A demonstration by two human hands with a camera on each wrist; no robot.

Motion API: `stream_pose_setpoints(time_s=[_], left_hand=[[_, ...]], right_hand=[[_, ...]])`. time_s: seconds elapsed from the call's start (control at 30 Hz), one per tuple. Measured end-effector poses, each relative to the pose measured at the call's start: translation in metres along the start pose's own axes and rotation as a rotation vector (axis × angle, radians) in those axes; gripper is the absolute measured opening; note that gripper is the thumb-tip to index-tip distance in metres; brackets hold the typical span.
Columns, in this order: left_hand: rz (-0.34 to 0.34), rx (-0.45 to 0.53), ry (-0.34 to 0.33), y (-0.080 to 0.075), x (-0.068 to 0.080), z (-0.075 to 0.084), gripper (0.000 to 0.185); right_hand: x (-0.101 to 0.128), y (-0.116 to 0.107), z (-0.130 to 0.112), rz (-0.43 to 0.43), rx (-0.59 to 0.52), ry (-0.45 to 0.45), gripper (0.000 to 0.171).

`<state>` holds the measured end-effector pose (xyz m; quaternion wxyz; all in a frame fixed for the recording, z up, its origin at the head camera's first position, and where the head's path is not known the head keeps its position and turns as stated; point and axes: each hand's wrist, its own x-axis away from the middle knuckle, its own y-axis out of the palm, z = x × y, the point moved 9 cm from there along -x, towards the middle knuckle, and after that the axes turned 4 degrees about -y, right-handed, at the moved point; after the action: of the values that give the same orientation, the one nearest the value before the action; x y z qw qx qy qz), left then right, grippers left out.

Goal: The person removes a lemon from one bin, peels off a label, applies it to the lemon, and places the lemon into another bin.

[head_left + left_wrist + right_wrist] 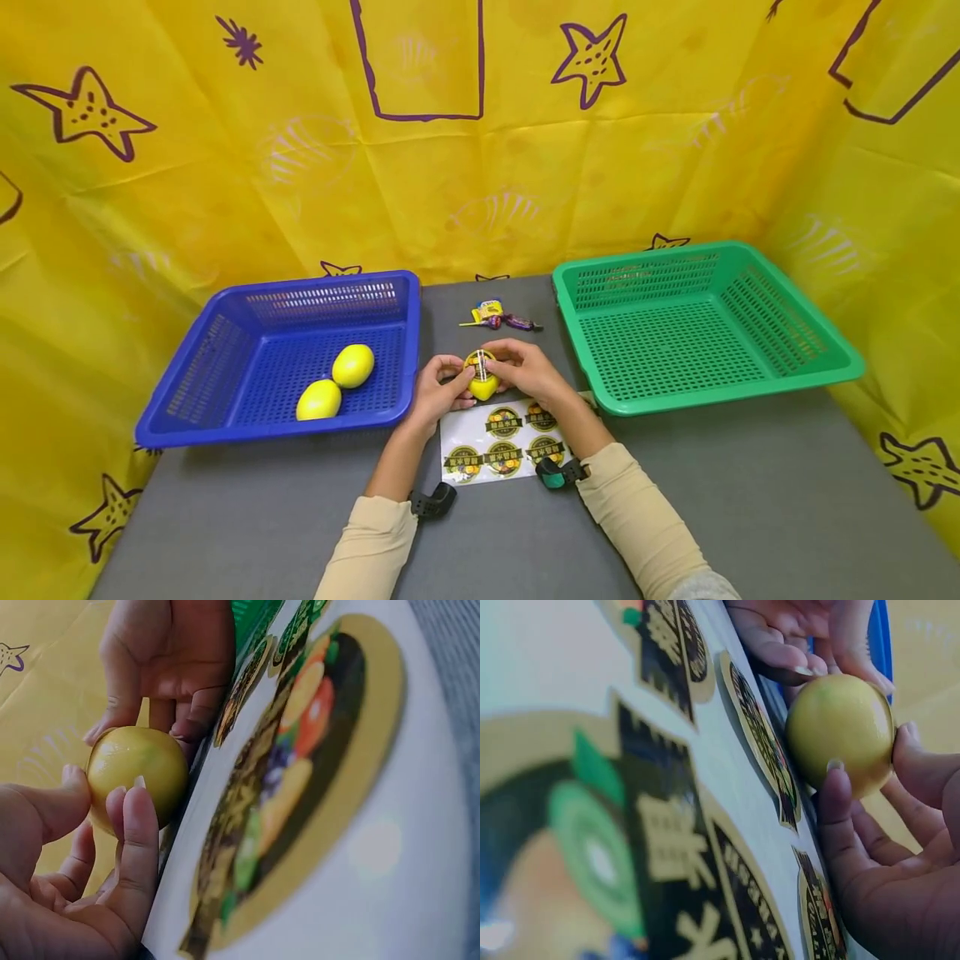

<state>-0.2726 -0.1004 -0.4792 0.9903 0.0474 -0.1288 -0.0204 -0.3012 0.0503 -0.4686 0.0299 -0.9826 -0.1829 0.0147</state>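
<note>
Both hands hold one lemon (483, 389) over the far edge of a white sticker sheet (468, 425). A round gold-and-black sticker (475, 360) lies on the lemon's upper face. My left hand (437, 392) grips the fruit from the left, its thumb at the sticker's edge and fingertips on the lemon (150, 769) in the left wrist view. From the other side my right hand (531, 372) grips it, thumb on top, fingers curled around the lemon (840, 724) in the right wrist view. Several similar stickers with fruit pictures remain on the sheet.
A blue basket (281, 431) on the left contains two lemons (336, 385). To the right stands a green basket (720, 392). Wrapped candies (491, 312), one on a yellow stick, lie beyond the hands on the grey table (510, 542). A yellow patterned cloth (420, 183) hangs behind.
</note>
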Motion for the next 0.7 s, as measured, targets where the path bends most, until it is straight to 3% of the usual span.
stream_pose_setpoints(time_s=[0.2, 0.7], left_hand=[[0.024, -0.005, -0.001, -0.0037, -0.0008, -0.0001, 0.022], [0.042, 0.052, -0.075, -0.0051, -0.0057, -0.0064, 0.02]], right_hand=[[-0.0043, -0.0011, 0.0036, -0.015, -0.077, 0.025, 0.035], [-0.0063, -0.0048, 0.0066, -0.029, -0.122, 0.028, 0.038]])
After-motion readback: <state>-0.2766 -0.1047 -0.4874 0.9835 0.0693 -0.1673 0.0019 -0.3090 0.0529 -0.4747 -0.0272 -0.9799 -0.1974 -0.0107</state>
